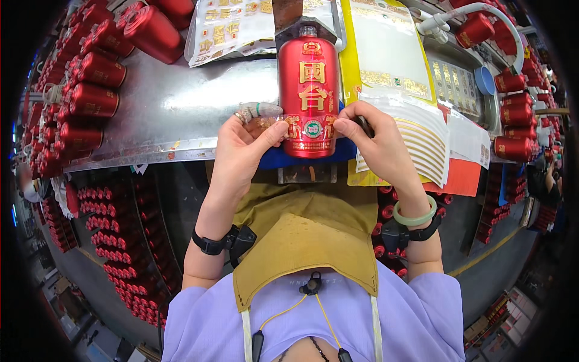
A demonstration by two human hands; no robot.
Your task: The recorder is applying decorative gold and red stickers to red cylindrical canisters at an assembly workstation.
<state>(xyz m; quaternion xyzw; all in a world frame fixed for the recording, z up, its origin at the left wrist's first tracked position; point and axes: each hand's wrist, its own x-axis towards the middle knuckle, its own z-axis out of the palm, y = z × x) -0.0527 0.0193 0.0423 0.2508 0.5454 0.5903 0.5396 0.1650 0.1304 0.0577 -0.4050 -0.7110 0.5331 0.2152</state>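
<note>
A red bottle point(309, 93) with raised gold characters and a bare glass neck lies in front of me, its neck pointing away. Across its lower part runs a clear strip label point(313, 128) with gold patterns and a green round mark. At the strip's left end, my left hand point(246, 145) pinches with thumb and fingers; pale covers wrap some of its fingertips. The opposite end is pinched by my right hand point(375, 137), its thumb against the bottle's right side. A small dark thing shows among the right fingers; I cannot tell what it is.
Label sheets point(232, 27) lie at the far left of the metal table point(175, 108). To the right are a yellow-edged sheet point(392, 45), a fanned stack of white sheets point(416, 142) and a blue cup point(484, 79). Many red bottles point(93, 99) stand along both sides.
</note>
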